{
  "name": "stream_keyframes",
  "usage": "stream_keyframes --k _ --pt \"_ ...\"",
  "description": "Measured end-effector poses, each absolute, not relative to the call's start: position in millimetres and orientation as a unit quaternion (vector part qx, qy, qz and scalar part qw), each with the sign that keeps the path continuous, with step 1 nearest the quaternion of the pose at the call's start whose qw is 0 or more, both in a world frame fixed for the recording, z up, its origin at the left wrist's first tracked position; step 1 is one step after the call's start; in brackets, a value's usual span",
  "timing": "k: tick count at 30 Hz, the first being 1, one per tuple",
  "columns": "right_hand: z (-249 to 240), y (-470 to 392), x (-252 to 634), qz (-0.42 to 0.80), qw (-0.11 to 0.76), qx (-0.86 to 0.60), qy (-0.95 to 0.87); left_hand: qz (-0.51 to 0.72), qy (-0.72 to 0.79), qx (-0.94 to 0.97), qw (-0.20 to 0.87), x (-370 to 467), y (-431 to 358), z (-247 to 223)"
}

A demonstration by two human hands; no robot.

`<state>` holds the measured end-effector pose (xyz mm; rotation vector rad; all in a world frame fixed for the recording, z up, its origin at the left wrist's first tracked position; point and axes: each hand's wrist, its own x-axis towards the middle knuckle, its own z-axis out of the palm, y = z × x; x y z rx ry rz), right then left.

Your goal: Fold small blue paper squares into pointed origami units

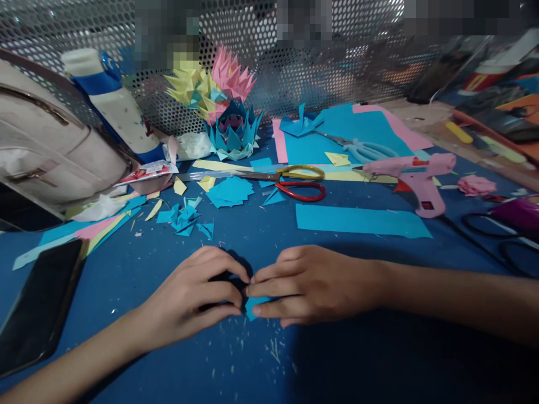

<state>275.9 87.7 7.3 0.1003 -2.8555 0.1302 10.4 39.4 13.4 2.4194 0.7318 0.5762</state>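
Fingers (275, 288) press a small matte blue paper piece (251, 312), seemingly folded.

Counter (202, 365) passable on my near side. Phone (42, 303) blocks left; beyond my fingers (275, 287), blue scraps (183, 217), then scissors (269, 176) bar the way; glue gun (425, 179) and cord (467, 237) obstruct right.

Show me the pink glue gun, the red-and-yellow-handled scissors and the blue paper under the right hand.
Pink glue gun (421, 174), head view: middle of its body.
Scissors (270, 176), head view: blades, near the pivot.
Blue paper (250, 310), head view: exposed lower part.
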Motion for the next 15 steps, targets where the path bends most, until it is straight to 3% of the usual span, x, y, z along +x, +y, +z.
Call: stream_keyframes --k 15 --pt "8.6 87.7 274.3 0.020 0.111 0.048 -0.992 0.168 0.374 0.866 0.285 19.9 28.4 18.7"
